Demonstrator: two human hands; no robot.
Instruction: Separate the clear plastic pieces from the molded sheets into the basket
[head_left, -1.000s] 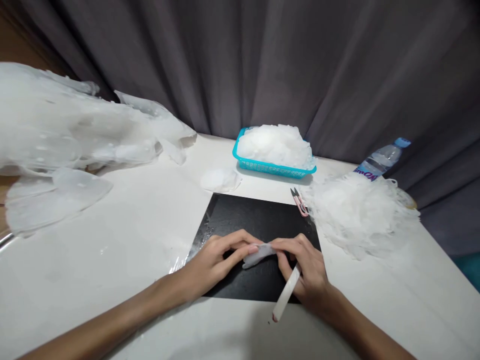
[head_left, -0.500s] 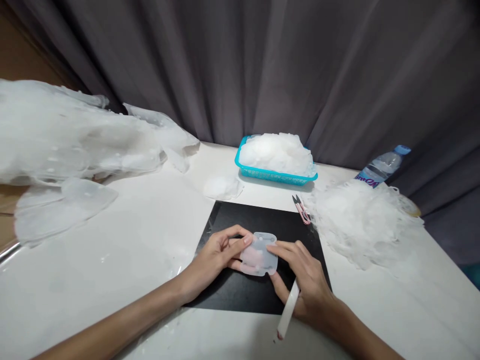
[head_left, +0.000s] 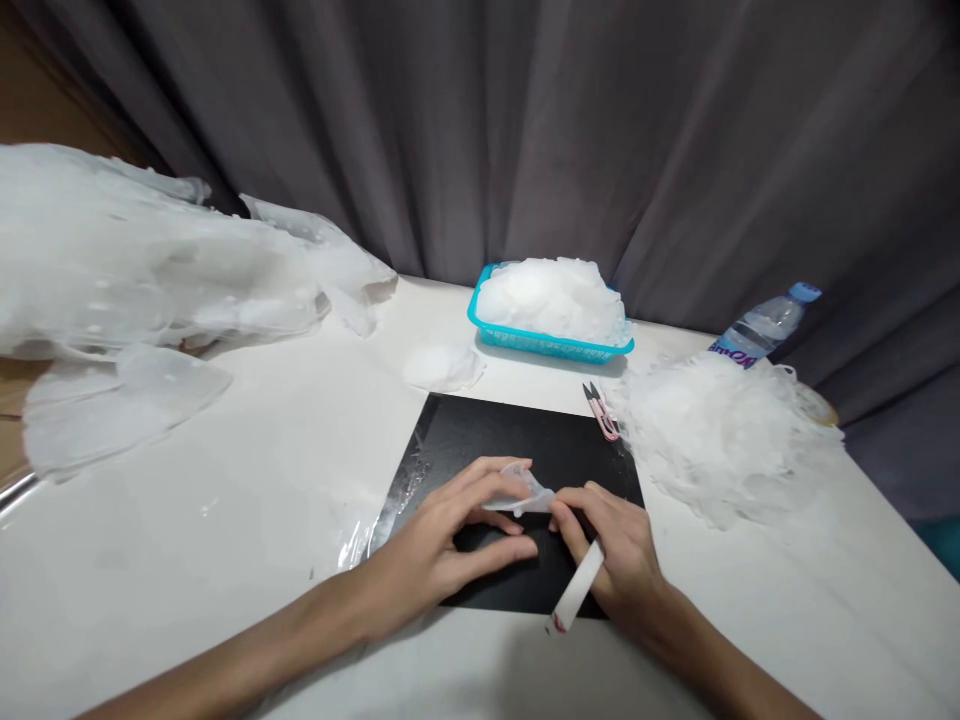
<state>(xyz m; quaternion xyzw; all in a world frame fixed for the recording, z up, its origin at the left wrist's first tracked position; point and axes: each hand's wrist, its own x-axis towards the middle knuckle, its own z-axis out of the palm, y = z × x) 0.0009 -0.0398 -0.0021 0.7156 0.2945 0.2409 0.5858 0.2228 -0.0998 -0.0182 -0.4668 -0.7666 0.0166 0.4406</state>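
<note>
Over the black mat point(head_left: 472, 430), a small translucent, soft-looking sheet piece point(head_left: 534, 495) is tilted nearly edge-on and looks bent. My right hand point(head_left: 619, 550) pinches its right edge between thumb and fingers. A white stick-like tool point(head_left: 576, 590) with a dark reddish tip is also tucked in that hand, pointing down toward me. My left hand point(head_left: 450, 525) lies at the piece's left side, fingers stretched along it and touching it, the thumb spread apart below. Part of the piece is hidden behind the left fingers.
A blue basket point(head_left: 555, 345) heaped with white translucent pieces stands at the back. Pink-handled thread snips point(head_left: 602, 412) lie by the mat's right edge. To the right are a pile of clear scraps point(head_left: 727, 440) and a water bottle point(head_left: 772, 325); plastic bags point(head_left: 150, 270) bulge at left.
The piece has turned from facing me flat to nearly edge-on. My left thumb has come off it and spread downward. The right hand keeps the edge and the stick.
</note>
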